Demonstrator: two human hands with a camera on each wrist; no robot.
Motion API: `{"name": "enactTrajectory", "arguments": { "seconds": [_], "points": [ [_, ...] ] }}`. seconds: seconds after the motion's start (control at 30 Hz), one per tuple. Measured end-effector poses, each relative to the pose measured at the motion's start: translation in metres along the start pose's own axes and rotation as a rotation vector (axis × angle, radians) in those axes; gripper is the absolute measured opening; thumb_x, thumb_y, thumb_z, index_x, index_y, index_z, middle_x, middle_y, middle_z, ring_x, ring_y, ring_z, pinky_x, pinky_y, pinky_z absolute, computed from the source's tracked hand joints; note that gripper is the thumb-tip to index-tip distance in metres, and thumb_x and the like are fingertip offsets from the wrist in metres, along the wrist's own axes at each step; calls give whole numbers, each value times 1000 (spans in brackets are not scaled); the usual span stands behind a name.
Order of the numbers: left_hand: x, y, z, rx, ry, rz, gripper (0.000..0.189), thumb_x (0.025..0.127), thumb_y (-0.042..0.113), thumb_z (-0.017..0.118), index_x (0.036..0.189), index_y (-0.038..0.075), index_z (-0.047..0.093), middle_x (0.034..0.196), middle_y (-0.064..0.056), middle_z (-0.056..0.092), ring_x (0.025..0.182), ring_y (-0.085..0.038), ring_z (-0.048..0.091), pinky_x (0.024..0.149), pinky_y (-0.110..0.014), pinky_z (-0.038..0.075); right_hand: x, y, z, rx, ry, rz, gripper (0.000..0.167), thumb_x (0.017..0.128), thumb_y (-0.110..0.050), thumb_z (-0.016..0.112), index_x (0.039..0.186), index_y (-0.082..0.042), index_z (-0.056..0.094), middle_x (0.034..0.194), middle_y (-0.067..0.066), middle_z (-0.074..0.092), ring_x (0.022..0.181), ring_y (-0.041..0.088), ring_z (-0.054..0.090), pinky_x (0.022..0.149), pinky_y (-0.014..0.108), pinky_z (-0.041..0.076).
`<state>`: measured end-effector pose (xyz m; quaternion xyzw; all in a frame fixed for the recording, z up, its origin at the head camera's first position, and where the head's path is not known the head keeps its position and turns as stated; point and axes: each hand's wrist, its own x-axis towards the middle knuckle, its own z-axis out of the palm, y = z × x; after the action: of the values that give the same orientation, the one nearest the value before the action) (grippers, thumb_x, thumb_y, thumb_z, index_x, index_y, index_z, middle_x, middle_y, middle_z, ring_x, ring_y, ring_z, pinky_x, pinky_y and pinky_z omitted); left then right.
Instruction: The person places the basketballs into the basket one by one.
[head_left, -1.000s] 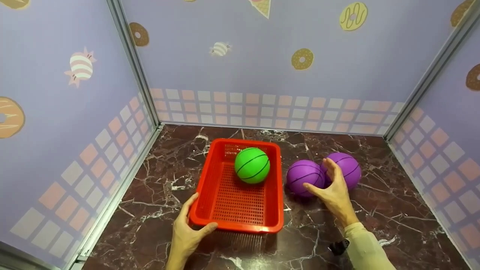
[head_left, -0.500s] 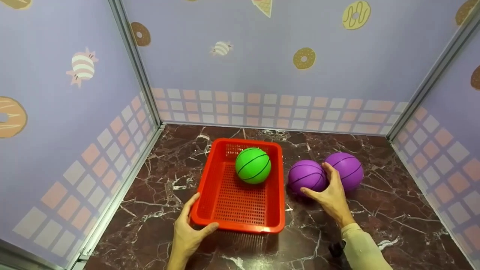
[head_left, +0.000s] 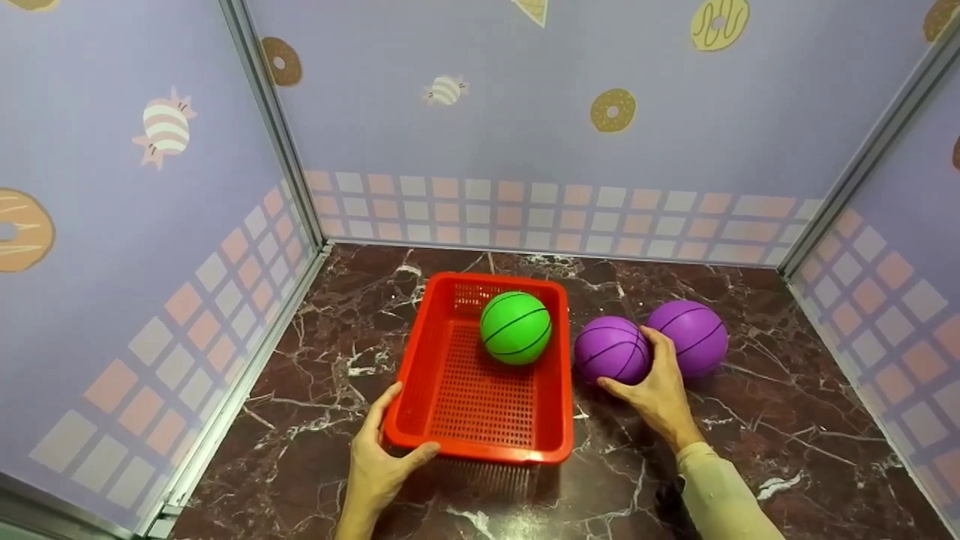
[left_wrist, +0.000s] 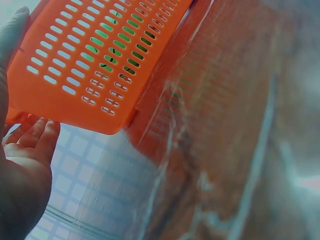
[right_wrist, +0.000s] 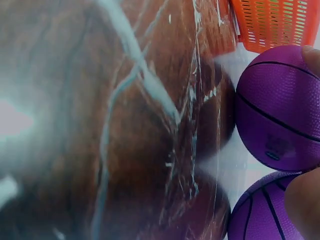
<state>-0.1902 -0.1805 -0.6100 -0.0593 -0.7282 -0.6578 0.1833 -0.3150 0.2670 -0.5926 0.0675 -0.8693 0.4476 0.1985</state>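
At the near left corner of a red plastic basket [head_left: 553, 420], my left hand [head_left: 380, 465] holds the rim, thumb on the front side and fingers along the left side. A green toy basketball [head_left: 515, 328] sits inside, toward the back right. In the left wrist view green shows through the slots of the basket [left_wrist: 85, 55]. My right hand [head_left: 654, 386] grips the nearer purple toy basketball [head_left: 611, 349], thumb at its front and fingers on its right side. A second purple toy basketball [head_left: 694, 337] stands just behind that hand, to the right.
A dark red marbled tabletop [head_left: 315, 442] with a glossy surface bears everything. Lilac panels [head_left: 480, 135] with printed sweets close it in at the back, left and right. The nearer purple ball stands close beside the basket's right wall.
My right hand has moved slightly left, and its fingers have come in round the nearer purple toy basketball. The green toy basketball has shifted a little right in the basket. My left hand stays put.
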Motion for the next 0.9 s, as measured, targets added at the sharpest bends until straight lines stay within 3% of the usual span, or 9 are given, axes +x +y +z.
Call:
{"name": "enactTrajectory", "arguments": {
  "seconds": [0.23,0.47,0.67,0.9],
  "points": [
    [-1,0,0,12,-2,-7,105,74,8,105,165,19,54,159,-11,64,135,-32,70,109,-27,59,3,0,6,1,-9,19,116,71,-28,110,161,1,43,159,23,48,148,42,51,128,60,40],
    [1,1,0,2,-6,-12,105,75,9,105,165,19,53,155,-12,66,132,-37,71,106,-27,61,8,-6,9,-5,-64,81,115,75,-25,107,163,1,37,160,28,48,147,47,52,127,63,42],
    [0,0,-1,11,-4,-13,104,74,9,105,165,19,54,157,-11,65,133,-33,71,108,-27,60,8,-4,14,2,-65,118,121,70,-23,109,163,-1,34,159,31,49,145,50,54,126,63,44],
    [0,0,0,-1,-4,-7,104,75,9,105,165,19,54,158,-12,64,134,-34,70,108,-27,60,11,0,17,-30,-79,88,129,70,-27,109,169,1,31,162,29,42,148,49,49,129,64,39]
  ]
}}
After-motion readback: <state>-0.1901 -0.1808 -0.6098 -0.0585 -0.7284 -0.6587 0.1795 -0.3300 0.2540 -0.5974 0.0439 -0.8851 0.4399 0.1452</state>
